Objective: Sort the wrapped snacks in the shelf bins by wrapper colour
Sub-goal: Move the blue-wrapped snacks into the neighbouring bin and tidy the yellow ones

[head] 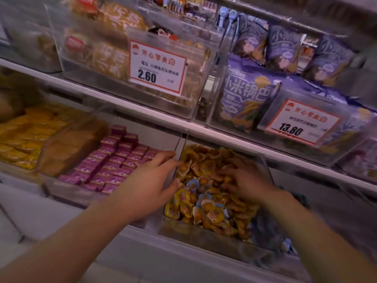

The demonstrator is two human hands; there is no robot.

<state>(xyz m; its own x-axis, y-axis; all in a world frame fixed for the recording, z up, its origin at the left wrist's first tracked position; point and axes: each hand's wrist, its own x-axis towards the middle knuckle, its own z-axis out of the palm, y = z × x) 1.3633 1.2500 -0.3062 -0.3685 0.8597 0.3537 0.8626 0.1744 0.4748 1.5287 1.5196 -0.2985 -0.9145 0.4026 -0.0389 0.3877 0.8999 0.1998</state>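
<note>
A clear bin [204, 234] on the lower shelf holds a heap of small orange and yellow wrapped snacks [206, 160], with a few blue-wrapped snacks [191, 183] mixed in near the middle. My left hand [151, 180] hovers at the bin's left wall, fingers spread, holding nothing. My right hand [246, 178] lies palm down on the heap, fingers dug into the orange snacks; whether it grips any is hidden.
Left of the bin lie rows of purple wrapped blocks [114, 162], then yellow packets [26, 135]. The upper shelf carries bins of tan bags [106, 48] and purple bags [244, 99], with price tags 2.60 [157, 68] and 13.80 [299, 123].
</note>
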